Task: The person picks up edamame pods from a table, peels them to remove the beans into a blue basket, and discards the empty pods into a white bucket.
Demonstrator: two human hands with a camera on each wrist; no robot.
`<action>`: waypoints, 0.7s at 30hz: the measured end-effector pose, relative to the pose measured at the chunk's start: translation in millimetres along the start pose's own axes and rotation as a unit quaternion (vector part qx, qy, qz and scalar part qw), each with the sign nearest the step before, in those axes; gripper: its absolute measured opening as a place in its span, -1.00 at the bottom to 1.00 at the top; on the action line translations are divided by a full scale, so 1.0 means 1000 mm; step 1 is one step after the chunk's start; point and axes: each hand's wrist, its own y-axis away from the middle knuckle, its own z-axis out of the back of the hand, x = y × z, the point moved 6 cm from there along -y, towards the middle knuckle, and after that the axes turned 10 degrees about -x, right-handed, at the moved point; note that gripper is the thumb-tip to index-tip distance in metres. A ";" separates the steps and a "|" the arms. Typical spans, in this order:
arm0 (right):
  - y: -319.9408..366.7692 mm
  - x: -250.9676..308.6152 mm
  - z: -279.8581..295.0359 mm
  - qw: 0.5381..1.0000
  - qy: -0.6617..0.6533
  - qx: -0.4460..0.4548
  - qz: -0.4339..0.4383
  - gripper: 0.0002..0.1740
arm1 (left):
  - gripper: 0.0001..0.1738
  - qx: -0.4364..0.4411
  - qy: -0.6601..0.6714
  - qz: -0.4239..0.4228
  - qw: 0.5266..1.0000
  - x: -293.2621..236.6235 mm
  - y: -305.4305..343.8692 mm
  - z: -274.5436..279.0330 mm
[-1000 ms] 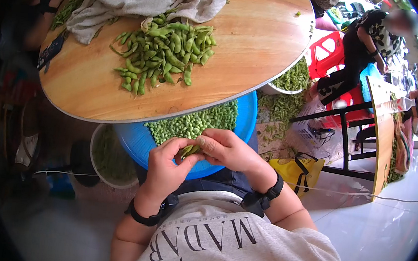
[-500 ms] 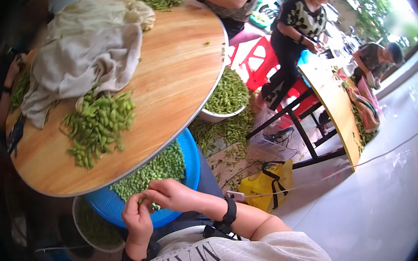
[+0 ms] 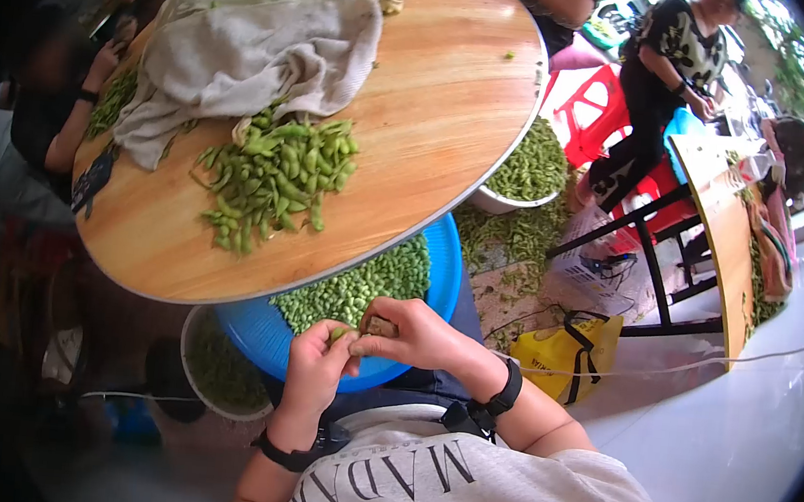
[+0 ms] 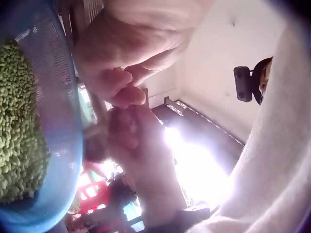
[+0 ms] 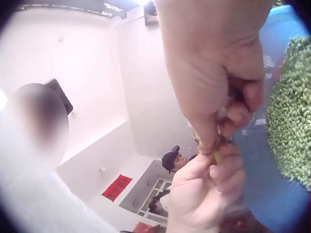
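Both hands meet over the near rim of a blue mesh basket (image 3: 449,260) that holds shelled green soybeans (image 3: 355,290). Between thumb and fingers, my left hand (image 3: 312,377) pinches a green soybean pod (image 3: 338,334). Pressed against it, my right hand (image 3: 418,337) has its thumb and curled fingers at the pod's other end. In the right wrist view, a bit of the pod (image 5: 217,156) shows between the two thumbs; fingers hide most of it. Beyond the basket, a pile of unshelled pods (image 3: 280,173) lies on the round wooden table (image 3: 443,111).
The table edge overhangs the basket's far side. A beige cloth (image 3: 246,65) covers part of the tabletop. Below left stands a pale tub (image 3: 219,369); a tub of pods (image 3: 528,171) stands at right, near a yellow bag (image 3: 555,355). Other people sit or stand around.
The head view swung right and then partly back. Both hands stay together over the basket, with the fingers shifting around the pod.
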 end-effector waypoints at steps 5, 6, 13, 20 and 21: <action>-0.009 -0.005 -0.006 0.998 -0.023 0.052 -0.039 -0.83 | -0.91 -0.023 -0.024 -0.005 0.999 -0.005 0.000 0.012; -0.010 -0.005 -0.008 0.997 -0.023 0.056 -0.042 -0.86 | -0.91 -0.035 -0.069 -0.030 0.997 -0.006 0.002 0.015; -0.047 0.047 0.045 0.973 0.155 -0.068 0.157 -0.83 | -0.74 -0.323 -0.292 -0.081 0.896 -0.015 0.014 0.135; -0.136 0.030 0.063 0.921 0.327 -0.189 0.094 -0.74 | -0.73 -0.303 -0.408 -0.118 0.853 -0.014 0.014 0.171; -0.137 0.029 0.062 0.923 0.322 -0.182 0.103 -0.73 | -0.74 -0.247 -0.244 -0.066 0.935 -0.020 0.010 0.154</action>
